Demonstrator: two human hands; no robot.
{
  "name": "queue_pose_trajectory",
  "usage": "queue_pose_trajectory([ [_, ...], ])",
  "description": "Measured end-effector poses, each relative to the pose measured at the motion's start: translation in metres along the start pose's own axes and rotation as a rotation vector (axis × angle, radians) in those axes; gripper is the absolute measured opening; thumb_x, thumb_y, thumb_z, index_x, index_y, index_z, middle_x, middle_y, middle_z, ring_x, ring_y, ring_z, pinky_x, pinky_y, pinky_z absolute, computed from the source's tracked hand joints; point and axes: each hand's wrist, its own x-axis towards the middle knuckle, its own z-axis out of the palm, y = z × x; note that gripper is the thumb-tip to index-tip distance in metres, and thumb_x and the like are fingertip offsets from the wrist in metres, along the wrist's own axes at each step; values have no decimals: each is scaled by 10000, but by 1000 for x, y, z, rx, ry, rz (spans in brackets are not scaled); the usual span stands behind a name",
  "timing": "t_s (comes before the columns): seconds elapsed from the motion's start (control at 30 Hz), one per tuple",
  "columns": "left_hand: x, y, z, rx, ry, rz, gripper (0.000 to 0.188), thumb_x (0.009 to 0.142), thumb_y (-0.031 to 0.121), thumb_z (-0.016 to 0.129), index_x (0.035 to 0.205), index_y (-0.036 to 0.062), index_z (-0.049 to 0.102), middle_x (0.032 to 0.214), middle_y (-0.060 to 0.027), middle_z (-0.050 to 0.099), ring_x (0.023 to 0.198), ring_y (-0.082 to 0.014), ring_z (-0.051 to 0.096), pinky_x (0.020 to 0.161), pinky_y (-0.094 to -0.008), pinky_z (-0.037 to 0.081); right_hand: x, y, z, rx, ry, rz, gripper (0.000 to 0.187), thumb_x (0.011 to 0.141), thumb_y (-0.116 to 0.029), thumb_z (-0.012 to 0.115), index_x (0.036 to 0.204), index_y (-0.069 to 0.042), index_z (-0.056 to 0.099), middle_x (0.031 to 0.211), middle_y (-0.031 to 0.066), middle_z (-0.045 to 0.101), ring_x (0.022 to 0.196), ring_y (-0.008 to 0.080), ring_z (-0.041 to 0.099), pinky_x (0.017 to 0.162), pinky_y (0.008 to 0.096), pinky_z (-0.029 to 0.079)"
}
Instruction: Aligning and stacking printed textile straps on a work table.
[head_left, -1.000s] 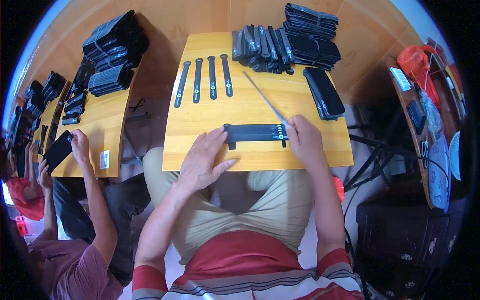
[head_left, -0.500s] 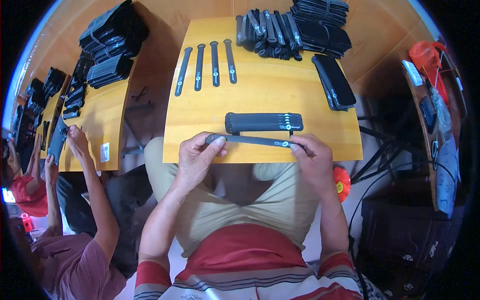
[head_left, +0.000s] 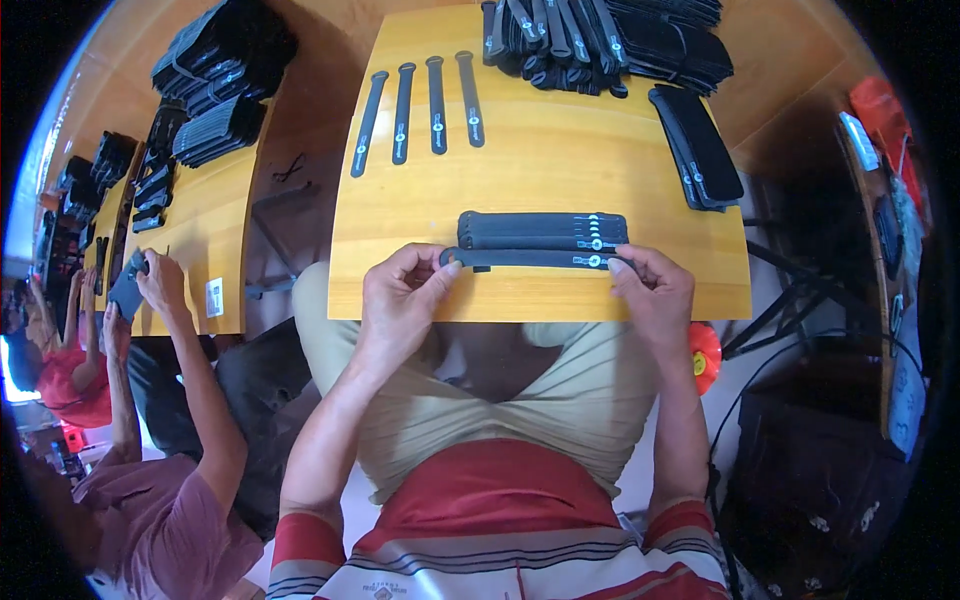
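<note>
A long black strap [head_left: 530, 259] with a small white mark near its right end lies across the near part of the yellow wooden table [head_left: 560, 160]. My left hand [head_left: 405, 300] pinches its left end, and my right hand [head_left: 655, 292] pinches its right end. Just beyond it sits a neat stack of similar black straps [head_left: 545, 229]. Several single straps [head_left: 420, 105] lie side by side at the table's far left.
A heap of black straps [head_left: 610, 35] fills the table's far edge, and a flat black bundle [head_left: 697, 147] lies at the right. To the left, another person's hands [head_left: 150, 280] hold a dark item at a second table [head_left: 205, 220] with black piles.
The strap held between my hands has come down next to the stack on the table, and the view has shifted slightly toward it.
</note>
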Motion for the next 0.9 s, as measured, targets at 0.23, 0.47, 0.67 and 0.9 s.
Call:
queue_pose_trajectory([
  [0.23,7,5,3,173,-86,-46,169,1013,120,692,1100,-22,720,822,-1,692,720,-54,608,652,-209,505,10,1,-8,49,-22,39,224,944,-37,718,1156,32,731,945,72,713,727,98,656,660,239,566],
  [0.47,18,3,3,243,-93,-97,170,1006,111,697,1071,-44,720,787,-6,685,681,-54,601,621,-214,502,18,5,-15,29,-87,91,250,975,-54,685,1214,15,703,944,69,706,742,104,656,646,255,595],
  [0.67,25,9,7,227,-68,-165,128,990,76,707,1013,-49,714,775,-16,682,649,-59,597,594,-213,501,20,5,-9,-5,-2,147,214,962,-52,706,1168,8,712,916,50,702,745,87,648,601,249,594],
  [0.9,28,8,5,247,-97,-187,149,1004,97,693,1015,-49,720,760,-18,674,646,-62,594,588,-224,512,21,7,-9,-16,2,124,190,964,-60,708,1136,17,723,926,38,688,736,79,635,585,238,587],
])
